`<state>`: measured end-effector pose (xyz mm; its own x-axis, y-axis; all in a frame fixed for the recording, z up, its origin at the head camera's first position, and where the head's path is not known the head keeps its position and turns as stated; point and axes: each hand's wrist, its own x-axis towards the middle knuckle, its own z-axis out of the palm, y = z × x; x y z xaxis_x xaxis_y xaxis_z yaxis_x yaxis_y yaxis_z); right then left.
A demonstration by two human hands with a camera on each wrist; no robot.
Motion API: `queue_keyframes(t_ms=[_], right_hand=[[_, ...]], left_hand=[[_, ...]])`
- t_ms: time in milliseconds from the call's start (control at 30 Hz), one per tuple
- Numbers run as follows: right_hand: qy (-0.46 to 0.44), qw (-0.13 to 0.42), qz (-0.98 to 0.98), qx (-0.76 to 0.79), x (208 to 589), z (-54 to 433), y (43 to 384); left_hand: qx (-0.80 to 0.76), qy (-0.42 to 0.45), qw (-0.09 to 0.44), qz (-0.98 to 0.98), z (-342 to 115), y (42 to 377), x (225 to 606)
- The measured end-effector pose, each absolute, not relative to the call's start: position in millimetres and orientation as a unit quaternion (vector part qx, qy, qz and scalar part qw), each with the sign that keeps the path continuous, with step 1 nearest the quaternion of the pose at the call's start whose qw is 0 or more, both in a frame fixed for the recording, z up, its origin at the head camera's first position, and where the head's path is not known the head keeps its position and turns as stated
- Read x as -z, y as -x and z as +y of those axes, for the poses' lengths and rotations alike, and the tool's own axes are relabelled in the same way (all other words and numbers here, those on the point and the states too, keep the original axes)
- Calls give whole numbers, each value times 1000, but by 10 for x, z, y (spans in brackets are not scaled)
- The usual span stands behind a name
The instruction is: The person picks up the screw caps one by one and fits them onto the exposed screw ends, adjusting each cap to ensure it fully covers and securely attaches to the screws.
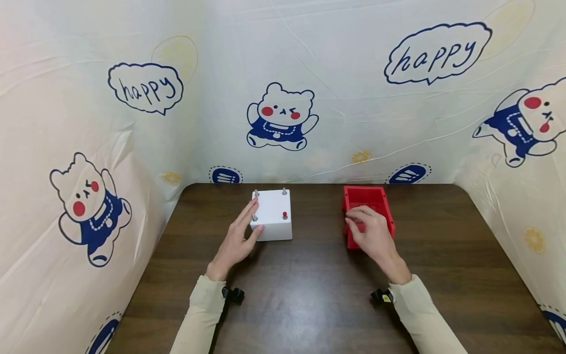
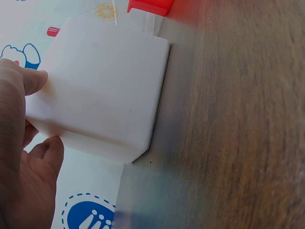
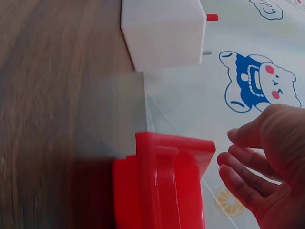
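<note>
A white box stands on the table with short metal posts at its top corners; a red cap sits on the front right one. My left hand holds the box at its left front corner, thumb on the front face and fingers along the left side. To the right, a red bin stands on the table. My right hand hovers over it, fingers loosely bent and thumb apart, nothing seen between them in the right wrist view. The hand partly hides the bin's inside.
The dark wooden table reaches back to a pale printed cloth that hangs behind and along both sides. A stretch of tabletop lies between the box and the bin. Each wrist wears a small black camera.
</note>
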<state>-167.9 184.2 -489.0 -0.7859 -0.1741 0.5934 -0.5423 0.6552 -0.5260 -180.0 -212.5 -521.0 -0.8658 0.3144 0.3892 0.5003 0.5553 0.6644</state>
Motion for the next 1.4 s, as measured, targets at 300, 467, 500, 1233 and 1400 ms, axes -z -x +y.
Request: queue_keyframes(t_ms=[300,467,500,1233,1400], right_hand=[[-202,239,-883,-351,4897,1959,1687],[-193,221,-894,-339,4904,2024,1702],[-190,215,-897,-337,4901,2035,1702],[-131,78,-965,-215,4841,2072,1767],[-123,54,-971,-196,4841,2066,1804]], left_hand=[[409,233,116,-874,-2115,1791,5191],[411,234,120,-873,-2119,1788,5193],[410,235,121,-873,-2119,1788,5194],[414,233,119,-872,-2115,1789,5208],[414,235,121,-871,-2116,1785,5204]])
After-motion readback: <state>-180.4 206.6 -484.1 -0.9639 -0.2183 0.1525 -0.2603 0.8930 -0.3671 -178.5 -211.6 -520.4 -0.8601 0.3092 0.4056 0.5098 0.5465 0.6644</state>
